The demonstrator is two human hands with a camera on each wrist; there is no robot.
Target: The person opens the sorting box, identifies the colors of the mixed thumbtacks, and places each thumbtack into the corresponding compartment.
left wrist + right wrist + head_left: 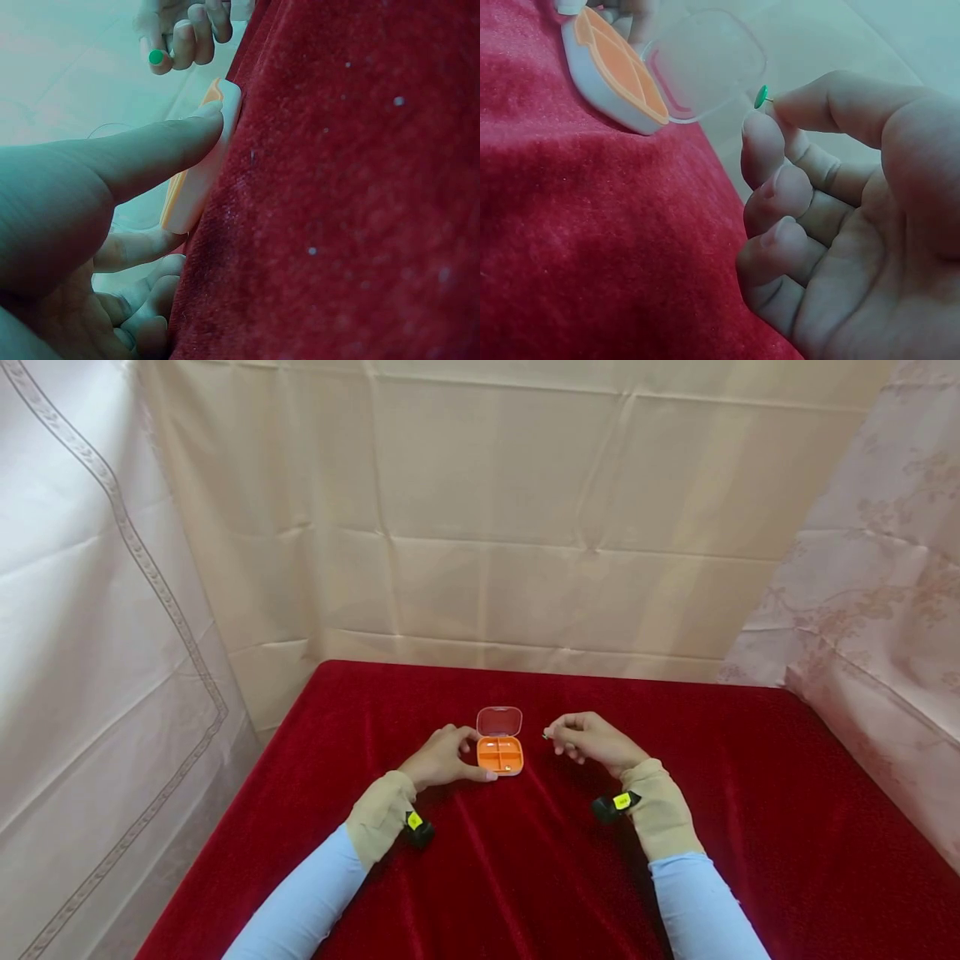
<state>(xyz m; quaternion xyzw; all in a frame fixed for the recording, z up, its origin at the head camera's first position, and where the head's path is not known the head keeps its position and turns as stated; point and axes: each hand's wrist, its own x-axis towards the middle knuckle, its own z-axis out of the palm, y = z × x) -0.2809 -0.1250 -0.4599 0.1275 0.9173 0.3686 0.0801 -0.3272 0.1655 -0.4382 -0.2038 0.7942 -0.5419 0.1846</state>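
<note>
A small pill box (500, 757) with an orange divided inside and a white outer shell stands on the red cloth, its clear lid (498, 722) raised at the back. My left hand (444, 758) grips it from the left, thumb at the near side and a finger at the far side. A tiny shiny piece (507, 767) lies in the near right compartment; pale glints show in the far ones, too small to tell. Right of the box, my right hand (596, 742) pinches a green thumbtack (761, 97) by its pin between thumb and forefinger, apart from the box.
Dark red velvet cloth (480, 877) covers the table, with soft folds near the front. A beige curtain (480, 527) hangs behind it, and pale drapes stand at the left and right. Each wrist carries a small black camera.
</note>
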